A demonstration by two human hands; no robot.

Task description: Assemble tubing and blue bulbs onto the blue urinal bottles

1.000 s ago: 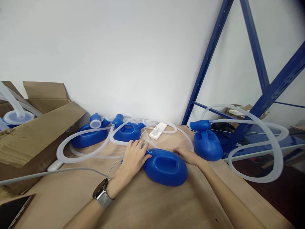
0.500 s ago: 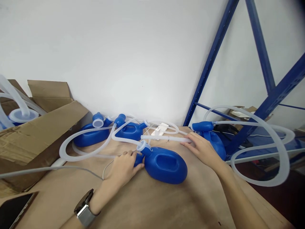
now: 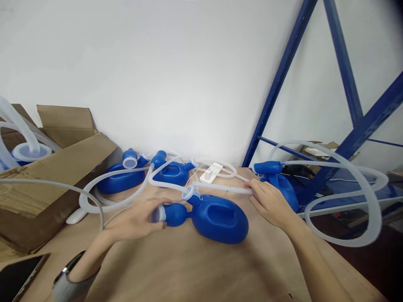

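A blue plastic jug-shaped container [image 3: 220, 218] lies on the brown table [image 3: 195, 272] in front of me. My left hand [image 3: 135, 220], blurred, is by its blue neck [image 3: 171, 213] at the left, fingers curled beside it; whether it grips the neck is unclear. My right hand [image 3: 269, 203] pinches a clear flexible tube [image 3: 220, 187] that runs above the container toward its small side port [image 3: 188, 193].
Two more blue containers [image 3: 122, 178] [image 3: 171, 173] with tubes lie at the back by the wall, another [image 3: 281, 184] at the right edge with a long looped tube [image 3: 362, 197]. A white power strip [image 3: 210, 173], cardboard boxes [image 3: 47, 176], a phone [image 3: 17, 279], a grey cable [image 3: 63, 186] and a blue shelving frame [image 3: 346, 142] surround them.
My left hand slid back left along the container's neck, uncovering it. My right hand left the container's far side, reached right and took hold of the clear tube. The grey cable rose.
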